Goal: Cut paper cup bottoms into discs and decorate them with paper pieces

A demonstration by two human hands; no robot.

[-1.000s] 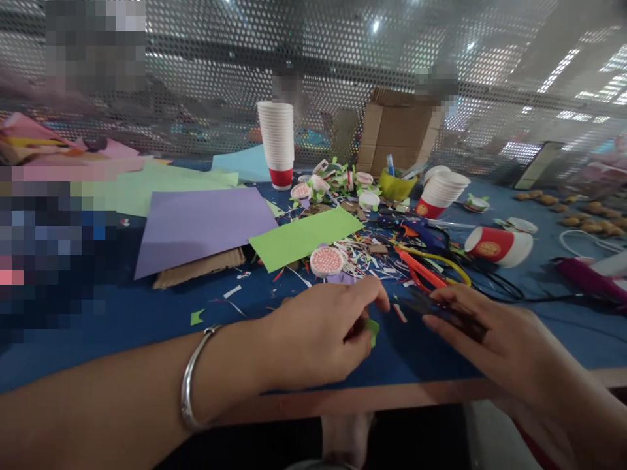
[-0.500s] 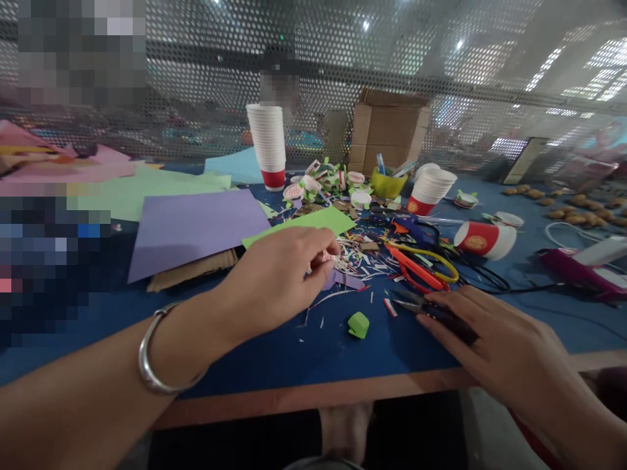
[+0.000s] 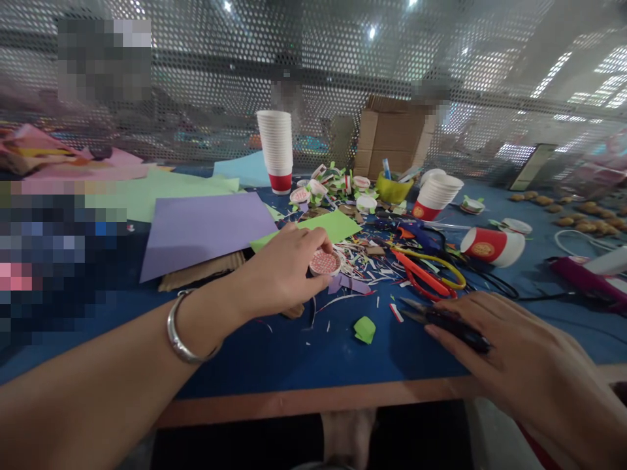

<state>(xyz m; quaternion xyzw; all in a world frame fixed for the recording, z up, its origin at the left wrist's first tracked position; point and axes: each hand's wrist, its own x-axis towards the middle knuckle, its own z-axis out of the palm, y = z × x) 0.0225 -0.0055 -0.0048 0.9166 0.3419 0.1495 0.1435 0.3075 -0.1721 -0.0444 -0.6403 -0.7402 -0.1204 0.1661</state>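
My left hand (image 3: 289, 271), a silver bangle on its wrist, is closed around the rim of a small round disc (image 3: 325, 262) with a pink-and-white pattern. It looks like a cut-off paper cup base, held just above the paper scraps. On the right, my right hand (image 3: 514, 352) grips a small cutting tool with black handles (image 3: 458, 328) and short pointed metal jaws aimed left. By its tip lies a red-and-white paper strip (image 3: 396, 313). A folded piece of green paper (image 3: 364, 329) rests on the blue table between my hands.
Purple paper (image 3: 208, 232) and green paper (image 3: 336, 225) lie left and ahead. Farther back are stacked paper cups (image 3: 275, 150), a yellow container (image 3: 393, 189) and cut cup bases (image 3: 300, 196). Red-and-yellow scissors (image 3: 426, 274), a blue glue gun (image 3: 416, 232) and a tipped cup (image 3: 492, 246) lie right.
The round disc in my left hand has turned so its patterned face shows; before, it was mostly hidden by the fingers. My right hand keeps hold of the cutting tool. The view has shifted slightly.
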